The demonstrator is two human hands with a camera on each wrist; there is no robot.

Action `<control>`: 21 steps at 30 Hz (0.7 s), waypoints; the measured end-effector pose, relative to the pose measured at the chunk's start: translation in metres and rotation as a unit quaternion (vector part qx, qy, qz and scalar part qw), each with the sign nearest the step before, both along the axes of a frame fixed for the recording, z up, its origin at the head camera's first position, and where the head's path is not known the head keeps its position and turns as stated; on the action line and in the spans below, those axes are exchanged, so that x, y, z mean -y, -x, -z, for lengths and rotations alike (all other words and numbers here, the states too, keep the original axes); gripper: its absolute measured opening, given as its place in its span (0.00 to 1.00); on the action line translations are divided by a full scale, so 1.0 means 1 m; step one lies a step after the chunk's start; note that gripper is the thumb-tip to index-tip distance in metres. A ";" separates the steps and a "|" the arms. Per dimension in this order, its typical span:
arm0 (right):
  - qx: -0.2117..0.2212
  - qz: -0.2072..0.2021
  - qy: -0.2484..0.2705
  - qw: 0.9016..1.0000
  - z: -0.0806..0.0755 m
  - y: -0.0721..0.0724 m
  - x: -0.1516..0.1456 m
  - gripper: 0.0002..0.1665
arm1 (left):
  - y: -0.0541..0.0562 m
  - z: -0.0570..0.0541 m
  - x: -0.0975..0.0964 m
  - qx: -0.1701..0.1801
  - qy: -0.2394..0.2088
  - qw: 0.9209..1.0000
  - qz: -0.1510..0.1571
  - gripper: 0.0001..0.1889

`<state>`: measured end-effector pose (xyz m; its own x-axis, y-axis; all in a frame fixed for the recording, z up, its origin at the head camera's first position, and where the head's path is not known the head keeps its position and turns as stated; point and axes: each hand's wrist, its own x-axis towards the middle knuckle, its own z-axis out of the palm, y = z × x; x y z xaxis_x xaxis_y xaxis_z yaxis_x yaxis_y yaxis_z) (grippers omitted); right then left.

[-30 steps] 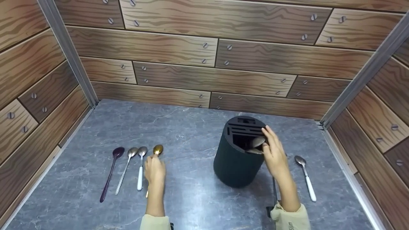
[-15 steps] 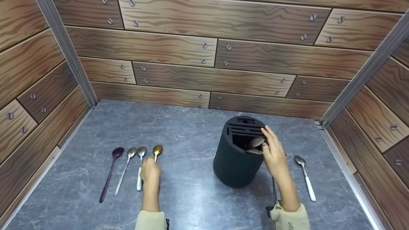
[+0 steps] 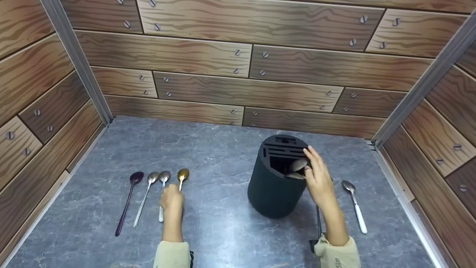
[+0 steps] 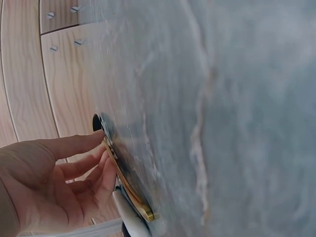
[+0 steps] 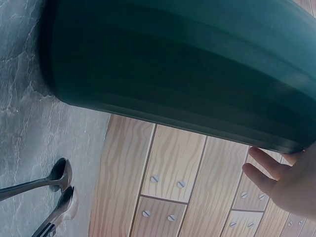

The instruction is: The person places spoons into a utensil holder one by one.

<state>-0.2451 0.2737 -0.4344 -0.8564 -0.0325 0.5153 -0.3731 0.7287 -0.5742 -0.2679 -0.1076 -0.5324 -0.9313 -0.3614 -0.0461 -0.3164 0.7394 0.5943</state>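
My left hand point(image 3: 172, 201) hovers low between a gold spoon point(image 3: 183, 174) and a white-handled spoon point(image 3: 164, 176), hiding part of both. In the left wrist view the thumb is nearly straight, the fingers gently bent, their tips right at the gold spoon's handle point(image 4: 129, 187). To the left lie a silver spoon point(image 3: 152, 177) and a dark purple spoon point(image 3: 136, 178). My right hand point(image 3: 321, 184) rests straight fingers on the rim of a dark green cylindrical utensil holder point(image 3: 275, 193). Metal spoon bowls point(image 3: 298, 165) show in its large front compartment.
Another white-handled spoon point(image 3: 355, 206) lies right of the holder. A black handle point(image 3: 319, 223) shows beside my right forearm, its upper part hidden. Wood-patterned walls point(image 3: 208, 89) enclose the grey marbled tabletop point(image 3: 215, 149) at the back and both sides.
My left hand has shifted left and slightly nearer me, from the gold spoon's handle toward the neighbouring white-handled spoon. The spoons, the holder and my right hand stay put.
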 end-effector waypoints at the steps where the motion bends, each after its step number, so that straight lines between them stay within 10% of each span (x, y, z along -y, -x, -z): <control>1: 0.000 -0.001 0.000 1.000 0.000 0.000 0.000 0.28 | 0.000 0.000 0.000 0.001 0.000 1.000 0.000 0.05; 21: 0.015 0.001 0.000 1.000 -0.001 -0.001 0.000 0.27 | 0.004 0.000 0.000 0.012 0.002 1.000 0.000 0.07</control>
<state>-0.2439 0.2742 -0.4338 -0.8714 -0.0309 0.4897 -0.3549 0.7288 -0.5856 -0.2723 -0.1076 -0.5328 -0.9300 -0.3614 -0.0673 -0.3305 0.7420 0.5832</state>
